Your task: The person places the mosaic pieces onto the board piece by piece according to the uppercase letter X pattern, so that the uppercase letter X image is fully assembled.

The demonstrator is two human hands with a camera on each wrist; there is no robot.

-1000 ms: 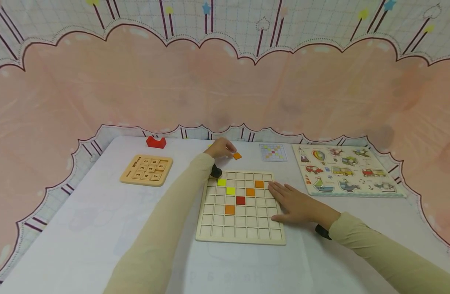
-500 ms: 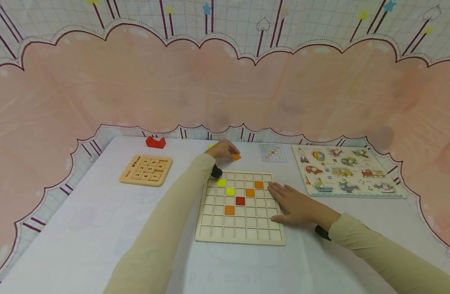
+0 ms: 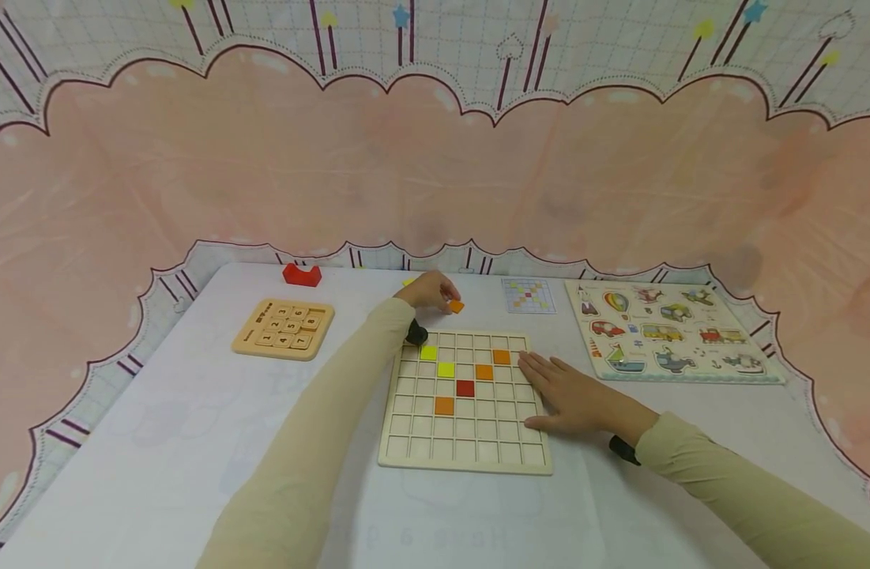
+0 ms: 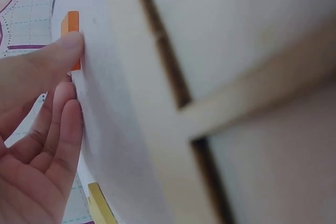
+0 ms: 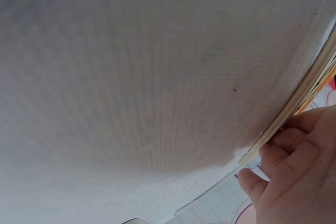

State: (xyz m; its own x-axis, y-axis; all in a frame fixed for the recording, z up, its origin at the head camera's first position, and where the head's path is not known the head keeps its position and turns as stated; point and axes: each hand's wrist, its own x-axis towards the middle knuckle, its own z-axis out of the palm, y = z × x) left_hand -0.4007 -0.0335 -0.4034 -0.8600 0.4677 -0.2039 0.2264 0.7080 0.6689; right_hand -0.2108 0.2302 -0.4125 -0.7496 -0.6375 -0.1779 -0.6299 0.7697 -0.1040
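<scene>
Beyond the far edge of the wooden grid board (image 3: 420, 450), my left hand (image 3: 426, 291) pinches an orange square tile (image 3: 457, 306) between thumb and fingers. In the left wrist view the thumb presses on this orange tile (image 4: 73, 21), seen edge-on, close to the white tabletop. My right hand (image 3: 577, 395) lies with straight, spread fingers on the board's right edge. Two yellow tiles (image 3: 445, 369), a red tile (image 3: 465, 388) and three orange tiles (image 3: 445, 406) sit in the board's cells. Partly behind my left hand is another yellow tile (image 3: 408, 282).
A small pattern card (image 3: 529, 295) lies at the back, right of my left hand. Farther right is a picture puzzle board (image 3: 683, 332) with vehicles. On the left are a wooden number puzzle (image 3: 283, 329) and a red notched block (image 3: 302, 275).
The orange tile in my left hand has shifted slightly toward the board, its angle changing along the way. My right hand stays in place on the board's edge.
</scene>
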